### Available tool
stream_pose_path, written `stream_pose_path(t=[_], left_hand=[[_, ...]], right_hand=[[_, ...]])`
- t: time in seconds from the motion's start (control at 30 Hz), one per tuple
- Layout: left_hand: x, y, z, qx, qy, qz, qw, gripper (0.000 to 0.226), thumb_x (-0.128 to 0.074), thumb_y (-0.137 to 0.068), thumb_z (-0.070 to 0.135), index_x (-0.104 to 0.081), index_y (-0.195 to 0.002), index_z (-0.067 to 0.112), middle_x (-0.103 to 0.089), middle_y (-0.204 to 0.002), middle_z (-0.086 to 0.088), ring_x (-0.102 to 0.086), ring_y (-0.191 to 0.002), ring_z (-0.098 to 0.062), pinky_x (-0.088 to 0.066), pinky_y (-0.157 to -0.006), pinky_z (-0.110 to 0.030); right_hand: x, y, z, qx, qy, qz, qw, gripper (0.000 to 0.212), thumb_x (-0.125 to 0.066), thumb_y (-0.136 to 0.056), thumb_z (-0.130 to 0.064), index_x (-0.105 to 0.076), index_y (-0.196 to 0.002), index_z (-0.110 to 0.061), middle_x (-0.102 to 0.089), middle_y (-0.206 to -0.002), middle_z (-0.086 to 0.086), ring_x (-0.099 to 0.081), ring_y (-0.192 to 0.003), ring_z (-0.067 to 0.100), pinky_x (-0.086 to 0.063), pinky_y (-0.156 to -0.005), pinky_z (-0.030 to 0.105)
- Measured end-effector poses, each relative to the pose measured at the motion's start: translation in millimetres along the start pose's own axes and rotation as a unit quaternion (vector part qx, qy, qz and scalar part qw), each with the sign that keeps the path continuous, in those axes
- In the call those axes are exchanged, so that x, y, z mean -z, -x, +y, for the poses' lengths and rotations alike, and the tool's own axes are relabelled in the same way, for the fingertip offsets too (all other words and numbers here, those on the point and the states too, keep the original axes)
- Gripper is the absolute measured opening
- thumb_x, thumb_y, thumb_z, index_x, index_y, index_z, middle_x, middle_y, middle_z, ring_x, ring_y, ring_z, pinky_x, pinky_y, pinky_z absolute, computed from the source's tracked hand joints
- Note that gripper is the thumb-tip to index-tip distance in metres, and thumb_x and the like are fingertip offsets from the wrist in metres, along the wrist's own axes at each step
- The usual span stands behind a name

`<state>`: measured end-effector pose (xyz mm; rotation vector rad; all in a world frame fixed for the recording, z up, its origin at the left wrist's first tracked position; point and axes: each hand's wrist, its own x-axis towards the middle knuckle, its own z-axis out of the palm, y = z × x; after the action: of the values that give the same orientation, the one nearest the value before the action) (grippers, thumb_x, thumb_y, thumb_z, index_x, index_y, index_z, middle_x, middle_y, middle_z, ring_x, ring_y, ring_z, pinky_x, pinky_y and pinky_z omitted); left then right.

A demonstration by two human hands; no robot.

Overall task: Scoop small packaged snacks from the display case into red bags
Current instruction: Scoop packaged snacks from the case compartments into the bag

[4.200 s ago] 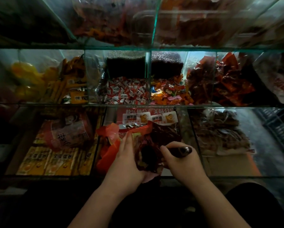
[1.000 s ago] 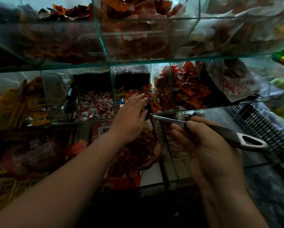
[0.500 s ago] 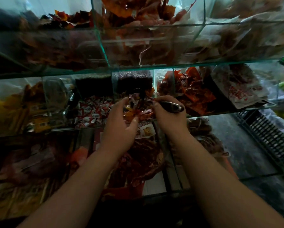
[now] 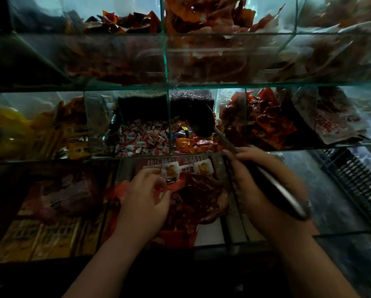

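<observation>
Glass display case (image 4: 165, 61), right hand (image 4: 255, 190) gripping scoop (image 4: 272, 186); left hand (image 4: 143, 196) pinching red bag (image 4: 193, 203)

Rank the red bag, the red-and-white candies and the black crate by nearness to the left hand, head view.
1. Red bag: held at its rim by the left hand.
2. Red-and-white candies: middle shelf, just above.
3. Black crate: far right.

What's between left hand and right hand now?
Head view: the red bag, stuffed with dark red snack packets, then a glass divider beside the right hand gripping the scoop. Left hand pinches the bag's rim.
</observation>
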<state>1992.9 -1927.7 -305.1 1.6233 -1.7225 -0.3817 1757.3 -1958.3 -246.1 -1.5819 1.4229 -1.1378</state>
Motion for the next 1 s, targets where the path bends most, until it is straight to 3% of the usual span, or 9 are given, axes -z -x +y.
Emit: stream_pose_path(t=[0.1,0.17,0.27,0.33,0.47,0.57,0.73,0.87,1.0], left_hand=[[6.5,13.1,-9.3,-0.020,-0.088,-0.038,0.995,0.016,-0.084,-0.080,0.022,-0.073,-0.079,0.033,-0.057,-0.135,0.003,-0.044,-0.134,-0.019,-0.043,-0.109,-0.048],[5.8,20.7,-16.0,-0.009,-0.147,-0.069,0.987,0.014,-0.083,-0.081,0.026,-0.079,-0.092,0.034,-0.051,-0.148,-0.002,-0.035,-0.143,-0.026,-0.035,-0.115,-0.054],[-0.4,28.1,-20.6,0.047,-0.178,-0.143,0.973,0.053,-0.074,-0.083,0.033,-0.062,-0.134,0.037,-0.026,-0.165,0.002,-0.012,-0.153,-0.024,-0.018,-0.123,-0.049],[-4.2,27.6,-24.6,0.083,-0.169,-0.182,0.965,0.088,-0.071,-0.081,0.042,-0.029,-0.157,0.031,-0.009,-0.169,0.006,0.002,-0.155,-0.018,-0.008,-0.126,-0.046],[-5.7,26.0,-30.3,0.084,-0.176,-0.238,0.952,0.136,-0.079,-0.064,0.062,0.011,-0.160,0.025,0.016,-0.165,0.017,0.022,-0.151,-0.009,0.006,-0.126,-0.043],[-7.0,31.1,-30.7,0.078,-0.136,-0.237,0.959,0.147,-0.077,-0.056,0.077,0.019,-0.157,0.030,0.021,-0.163,0.022,0.030,-0.142,0.001,0.016,-0.121,-0.035],[-10.9,36.7,-31.4,0.074,-0.100,-0.231,0.965,0.144,-0.075,-0.057,0.078,0.020,-0.156,0.034,0.022,-0.159,0.028,0.031,-0.136,0.006,0.017,-0.118,-0.031],[-9.9,46.7,-31.8,0.090,-0.048,-0.227,0.969,0.139,-0.079,-0.059,0.072,0.023,-0.150,0.046,0.025,-0.152,0.041,0.023,-0.143,0.006,0.002,-0.124,-0.034],[-5.2,49.5,-35.5,0.120,-0.021,-0.215,0.969,0.139,-0.080,-0.057,0.074,0.023,-0.147,0.054,0.042,-0.129,0.054,0.022,-0.138,0.015,-0.001,-0.123,-0.034]], right_hand=[[22.6,36.9,-4.1,-0.127,-0.191,-0.080,0.970,0.025,-0.057,-0.088,0.004,-0.069,-0.074,-0.013,-0.060,-0.038,-0.010,-0.061,-0.047,-0.013,-0.050,-0.061,0.006],[40.1,55.2,-10.4,-0.141,-0.256,-0.093,0.952,0.052,-0.049,-0.088,0.000,-0.073,-0.047,-0.019,-0.068,-0.048,-0.003,-0.067,-0.052,-0.006,-0.053,-0.060,0.005],[51.9,100.0,-21.2,-0.068,-0.291,-0.055,0.953,0.047,-0.048,-0.092,0.005,-0.082,-0.073,-0.021,-0.079,-0.082,0.013,-0.078,-0.080,0.020,-0.061,-0.076,0.026],[39.5,111.2,-17.4,-0.046,-0.253,-0.040,0.966,0.034,-0.056,-0.084,0.008,-0.081,-0.079,-0.014,-0.078,-0.085,0.018,-0.077,-0.082,0.033,-0.061,-0.078,0.040],[-3.6,89.9,12.7,-0.192,-0.125,-0.048,0.972,0.021,-0.089,-0.068,-0.023,-0.072,-0.059,-0.014,-0.072,-0.057,0.004,-0.072,-0.055,0.011,-0.061,-0.063,0.025],[-27.6,76.4,9.6,0.019,0.116,-0.106,0.987,0.006,-0.075,-0.086,-0.031,-0.072,-0.081,-0.030,-0.073,-0.080,-0.015,-0.069,-0.077,-0.002,-0.053,-0.070,0.013],[-61.3,35.0,37.7,0.080,0.319,-0.251,0.910,0.013,-0.060,-0.093,-0.036,-0.068,-0.096,-0.026,-0.066,-0.089,-0.011,-0.061,-0.082,0.006,-0.052,-0.074,0.025],[-73.3,36.4,61.4,-0.055,0.200,-0.122,0.971,0.019,-0.064,-0.086,-0.036,-0.070,-0.074,-0.023,-0.068,-0.068,-0.007,-0.065,-0.065,0.007,-0.054,-0.063,0.033],[-86.7,53.9,69.3,-0.129,0.114,-0.042,0.984,0.018,-0.063,-0.081,-0.041,-0.071,-0.071,-0.028,-0.069,-0.071,-0.012,-0.065,-0.061,0.003,-0.055,-0.055,0.026]])
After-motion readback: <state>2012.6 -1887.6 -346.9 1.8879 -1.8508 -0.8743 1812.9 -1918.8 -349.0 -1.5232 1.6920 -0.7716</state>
